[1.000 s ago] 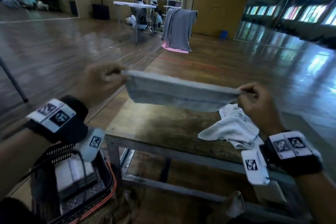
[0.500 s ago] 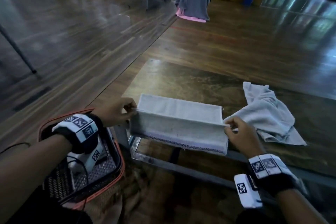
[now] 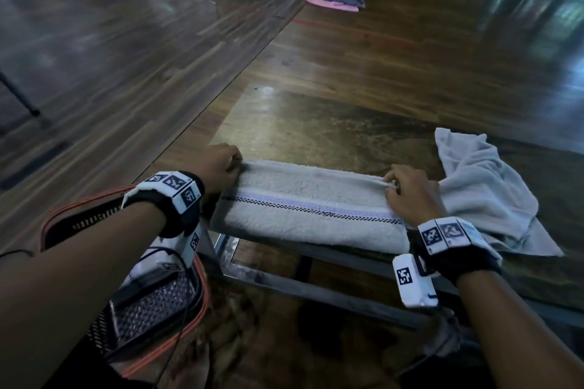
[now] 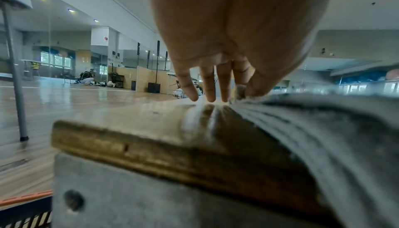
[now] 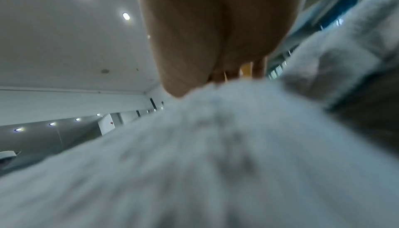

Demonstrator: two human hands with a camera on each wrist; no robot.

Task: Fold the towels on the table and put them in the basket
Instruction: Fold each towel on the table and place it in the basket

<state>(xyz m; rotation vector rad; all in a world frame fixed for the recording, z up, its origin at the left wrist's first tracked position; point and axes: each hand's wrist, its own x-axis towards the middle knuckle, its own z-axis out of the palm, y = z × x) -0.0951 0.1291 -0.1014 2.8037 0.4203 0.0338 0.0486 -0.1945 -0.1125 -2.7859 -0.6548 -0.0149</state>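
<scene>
— What is sitting at the far left?

— A black mesh basket (image 3: 158, 303) with an orange rim is standing on the floor beside the table (image 3: 331, 129).

— And the hands?

— The left hand (image 3: 218, 167) is pinching the left end of the folded striped towel (image 3: 309, 211), which is lying along the table's near edge. The right hand (image 3: 410, 193) is pinching its right end.

— Further right?

— A crumpled white towel (image 3: 483, 186) is lying on the table.
</scene>
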